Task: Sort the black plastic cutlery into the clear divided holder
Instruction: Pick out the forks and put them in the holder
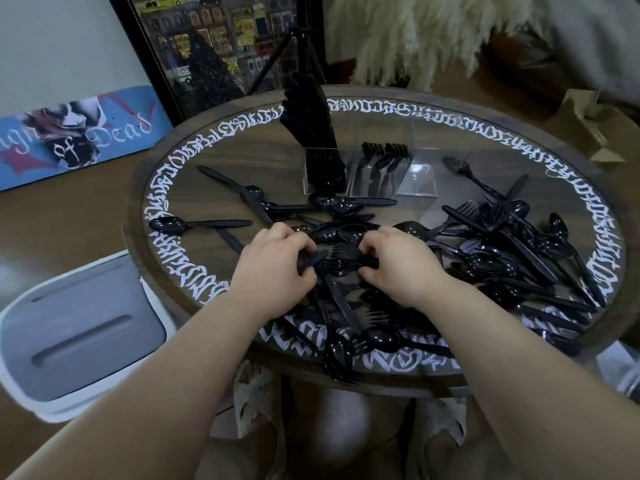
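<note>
Near the middle of the frame the left hand (277, 263) was curled around the handle of a black plastic knife (311, 261), thumb and fingers pinching it just above the worktop. The right hand (398, 263) was clenched on black forks (341, 254), its grip closed around their handles so that the tines pointed toward the left hand. The two hands sat just beside each other, with the knife tip and fork tines almost touching between them.

Beneath and around the hands lay a loose heap of black cutlery (502, 258) (spoons, forks and knives tangled together), thickest at the right of the frame and spilling toward the lower edge. A lone spoon (194, 225) lay apart at the left.

Above the hands, in the upper middle of the frame, stood the clear divided holder (419, 178). Its left compartment was packed with upright knives (308, 116), the middle one held a few forks (381, 154), and the right one looked bare.

All of this rested on a round wooden worktop (214, 147) ringed with white lettering. A white lidded bin (79, 334) stood at lower left, and a blue skateboard deck (79, 133) leaned at upper left.
</note>
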Motion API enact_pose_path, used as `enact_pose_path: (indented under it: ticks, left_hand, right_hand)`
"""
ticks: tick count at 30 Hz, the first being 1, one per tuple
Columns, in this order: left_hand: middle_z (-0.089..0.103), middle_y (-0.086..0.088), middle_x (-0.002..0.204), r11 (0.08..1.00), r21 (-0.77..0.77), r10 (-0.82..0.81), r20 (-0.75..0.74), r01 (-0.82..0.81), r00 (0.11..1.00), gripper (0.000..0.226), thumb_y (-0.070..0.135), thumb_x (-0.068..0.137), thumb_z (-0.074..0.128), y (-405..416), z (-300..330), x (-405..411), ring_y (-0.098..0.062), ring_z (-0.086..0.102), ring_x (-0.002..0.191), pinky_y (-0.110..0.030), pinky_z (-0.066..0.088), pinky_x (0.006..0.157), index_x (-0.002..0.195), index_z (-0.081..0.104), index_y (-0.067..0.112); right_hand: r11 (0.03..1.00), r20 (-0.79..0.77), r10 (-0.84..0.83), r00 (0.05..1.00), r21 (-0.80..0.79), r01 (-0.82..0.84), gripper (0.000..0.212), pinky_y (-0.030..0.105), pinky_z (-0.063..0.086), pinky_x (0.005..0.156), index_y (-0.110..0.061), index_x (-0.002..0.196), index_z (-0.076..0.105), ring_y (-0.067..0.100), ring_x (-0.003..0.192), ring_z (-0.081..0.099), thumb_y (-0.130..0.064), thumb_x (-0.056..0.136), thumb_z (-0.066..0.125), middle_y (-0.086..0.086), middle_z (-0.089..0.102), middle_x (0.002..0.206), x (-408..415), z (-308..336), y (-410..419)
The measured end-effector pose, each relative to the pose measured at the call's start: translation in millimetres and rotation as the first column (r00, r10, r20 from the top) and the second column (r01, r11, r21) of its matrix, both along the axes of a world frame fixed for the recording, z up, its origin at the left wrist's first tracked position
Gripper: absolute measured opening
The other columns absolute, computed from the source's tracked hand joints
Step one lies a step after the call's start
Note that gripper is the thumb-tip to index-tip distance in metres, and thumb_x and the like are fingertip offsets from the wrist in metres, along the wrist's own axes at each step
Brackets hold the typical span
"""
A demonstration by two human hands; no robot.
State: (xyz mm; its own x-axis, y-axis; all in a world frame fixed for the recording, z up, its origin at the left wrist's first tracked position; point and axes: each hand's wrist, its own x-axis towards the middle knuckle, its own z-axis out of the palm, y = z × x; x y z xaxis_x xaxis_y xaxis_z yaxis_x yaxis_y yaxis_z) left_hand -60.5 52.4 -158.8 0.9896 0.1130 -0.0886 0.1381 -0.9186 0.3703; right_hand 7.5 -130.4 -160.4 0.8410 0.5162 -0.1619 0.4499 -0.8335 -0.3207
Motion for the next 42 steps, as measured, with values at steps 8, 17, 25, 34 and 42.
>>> enact_pose_path:
  ticks: [8,17,25,34,42]
  left_hand:
    - [0.043,0.01,0.113,0.992,-0.055,-0.113,0.014,0.114,0.993,0.029,0.028,0.083,0.066,-1,-2,2,-0.012,0.041,0.111,-0.03,0.04,0.095,0.111,0.061,0.032]
    - [0.041,0.016,0.106,0.966,0.017,-0.257,-0.089,0.26,0.962,0.021,0.03,0.088,0.061,-15,-5,9,-0.012,0.033,0.11,-0.035,0.038,0.097,0.105,0.067,0.041]
    - [0.06,0.013,0.114,0.994,0.028,-0.106,0.193,0.102,0.976,0.02,0.03,0.088,0.063,-28,5,24,-0.018,0.039,0.119,-0.043,0.036,0.1,0.107,0.07,0.032]
    - [0.059,0.012,0.115,0.998,-0.041,0.055,0.303,-0.044,0.951,0.024,0.035,0.086,0.065,-45,12,34,-0.017,0.039,0.12,-0.039,0.03,0.096,0.11,0.066,0.031]
    - [0.065,0.006,0.083,0.787,-0.485,0.412,-0.046,-0.381,0.91,0.036,0.052,0.088,0.056,-48,18,44,-0.016,0.061,0.084,-0.032,0.045,0.075,0.085,0.062,0.016]
  right_hand:
    - [0.999,0.038,-0.032,0.999,-0.027,0.033,0.018,0.035,0.048,0.077,-0.017,0.099,0.062,0.025,0.096,0.056,-0.031,0.088,0.059,0.002,0.058,0.101,5,-1,-4]
    - [0.975,0.045,-0.165,0.985,0.158,0.156,0.01,0.032,0.044,0.069,-0.02,0.086,0.056,0.026,0.086,0.059,-0.028,0.088,0.062,-0.001,0.064,0.085,5,10,-24]
    - [0.941,0.015,-0.192,0.981,0.285,0.18,0.016,0.034,0.044,0.071,-0.021,0.091,0.049,0.02,0.081,0.057,-0.036,0.094,0.052,-0.014,0.056,0.076,7,20,-28]
    - [0.881,-0.178,-0.146,0.973,0.425,0.21,0.022,0.033,0.045,0.067,-0.022,0.074,0.057,0.02,0.071,0.057,-0.034,0.091,0.06,-0.006,0.059,0.068,13,23,-36]
    - [0.825,-0.136,-0.18,0.974,0.519,0.225,0.027,0.031,0.039,0.065,-0.026,0.068,0.049,0.013,0.065,0.049,-0.03,0.093,0.057,-0.013,0.051,0.063,13,26,-38]
